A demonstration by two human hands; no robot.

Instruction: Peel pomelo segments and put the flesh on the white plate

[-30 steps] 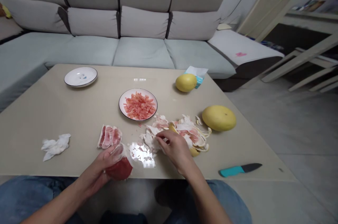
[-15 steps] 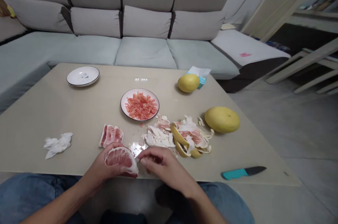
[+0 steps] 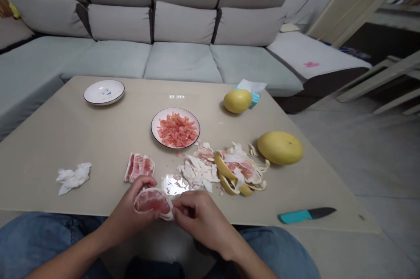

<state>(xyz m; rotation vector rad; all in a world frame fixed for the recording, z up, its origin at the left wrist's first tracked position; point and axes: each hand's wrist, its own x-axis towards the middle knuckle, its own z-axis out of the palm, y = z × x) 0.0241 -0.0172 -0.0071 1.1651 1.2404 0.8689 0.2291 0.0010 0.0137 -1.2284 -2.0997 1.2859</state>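
Observation:
My left hand (image 3: 133,206) is wrapped round a large pomelo piece (image 3: 152,201) with pink flesh and a white pith rim, held at the table's front edge. My right hand (image 3: 200,215) has thumb and fingertips pinched together at the piece's right edge, on the white pith; the exact grip is partly hidden. Just behind my left hand lie peeled-off pomelo segments (image 3: 139,167) side by side. Farther back, a white dark-rimmed plate (image 3: 155,136) holds a heap of small pink flesh bits (image 3: 177,130).
Right of centre lie white pith scraps (image 3: 198,171) and yellow peel (image 3: 226,176). Two whole pomelos stand beyond, one near (image 3: 280,147) and one far (image 3: 237,101) by a tissue pack (image 3: 255,97). A teal-handled knife (image 3: 306,215), crumpled tissue (image 3: 74,178) and second plate (image 3: 104,92) also lie there.
My right hand has come in to the pomelo piece, its fingertips now at the right edge; before, a small gap showed. The piece has tilted slightly. The view has shifted a little.

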